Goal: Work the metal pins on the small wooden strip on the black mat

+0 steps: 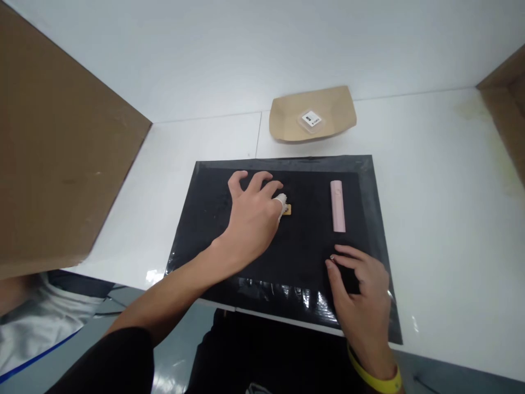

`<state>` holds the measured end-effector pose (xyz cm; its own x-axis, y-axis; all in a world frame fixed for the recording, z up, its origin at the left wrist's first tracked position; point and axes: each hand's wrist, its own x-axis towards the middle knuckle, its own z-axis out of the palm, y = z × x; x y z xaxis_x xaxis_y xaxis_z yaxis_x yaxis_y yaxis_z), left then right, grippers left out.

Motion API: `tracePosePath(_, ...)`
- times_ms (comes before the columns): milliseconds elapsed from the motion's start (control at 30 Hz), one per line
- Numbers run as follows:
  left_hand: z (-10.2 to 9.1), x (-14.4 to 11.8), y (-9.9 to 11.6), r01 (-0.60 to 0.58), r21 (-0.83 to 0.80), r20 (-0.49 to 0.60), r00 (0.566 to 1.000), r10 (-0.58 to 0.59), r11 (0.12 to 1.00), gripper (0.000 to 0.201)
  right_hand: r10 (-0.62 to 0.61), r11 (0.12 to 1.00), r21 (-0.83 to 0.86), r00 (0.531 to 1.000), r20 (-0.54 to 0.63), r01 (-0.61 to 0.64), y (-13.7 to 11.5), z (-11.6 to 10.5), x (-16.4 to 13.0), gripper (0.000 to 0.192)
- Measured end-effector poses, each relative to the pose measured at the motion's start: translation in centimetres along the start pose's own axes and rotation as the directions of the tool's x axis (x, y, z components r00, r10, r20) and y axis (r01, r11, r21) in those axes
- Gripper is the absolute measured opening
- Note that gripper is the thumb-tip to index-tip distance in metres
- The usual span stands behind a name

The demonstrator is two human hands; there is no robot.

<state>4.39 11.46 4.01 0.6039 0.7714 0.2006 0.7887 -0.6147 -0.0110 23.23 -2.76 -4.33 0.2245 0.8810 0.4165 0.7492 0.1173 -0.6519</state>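
My left hand (256, 219) reaches over the black mat (303, 246), with several fingers curled and apart. White wrapping (281, 202) covers one finger, which meets a small flat yellow piece (288, 209) with a dark spot on it. The thumb is hidden under the hand. On the mat's right part, my right hand (363, 290) pinches a tiny shiny bit (332, 258) between thumb and forefinger, too small to name. Just beyond it lies a pink oblong stick (338, 206) with a round mark near its far end.
Behind the mat sits a brown paper tray (283, 117) holding a small clear case (311, 121) with a white label. The white table (443, 219) ends in front. A brown panel (61, 142) stands left, where part of another person (41, 323) shows.
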Motion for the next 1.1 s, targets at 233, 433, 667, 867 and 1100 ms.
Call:
tracePosePath(233, 0.0, -0.3, 0.0, -0.005, -0.002, 0.012, 1.0, 0.005, 1.0, 0.031, 0.008, 1.0, 0.001, 1.0, 0.006, -0.008, -0.1, 0.0, 0.1, 0.008)
tracePosePath(433, 0.4, -1.1, 0.4, -0.001, -0.005, -0.009, 1.0, 0.001, 1.0, 0.03, 0.01, 1.0, 0.003, 1.0, 0.007, -0.01, -0.2, -0.1, 0.1, 0.008)
tracePosePath(667, 0.4, -1.4, 0.7, 0.034, -0.051, -0.045, 0.998, -0.036, 0.998, 0.005, 0.006, 1.0, 0.002, 1.0, 0.011, -0.006, -0.1, -0.2, 0.0, 0.007)
tracePosePath(867, 0.1, -1.8, 0.4, 0.043, -0.042, -0.068, 0.997, -0.045, 0.998, 0.008, 0.007, 1.0, -0.003, 1.0, 0.019, -0.007, -0.1, -0.2, 0.0, 0.006)
tracePosePath(1100, 0.4, -2.5, 0.0, 0.023, -0.041, -0.029, 0.999, -0.024, 0.999, 0.018, 0.008, 1.0, -0.004, 1.0, 0.022, -0.008, -0.1, 0.0, 0.1, 0.007)
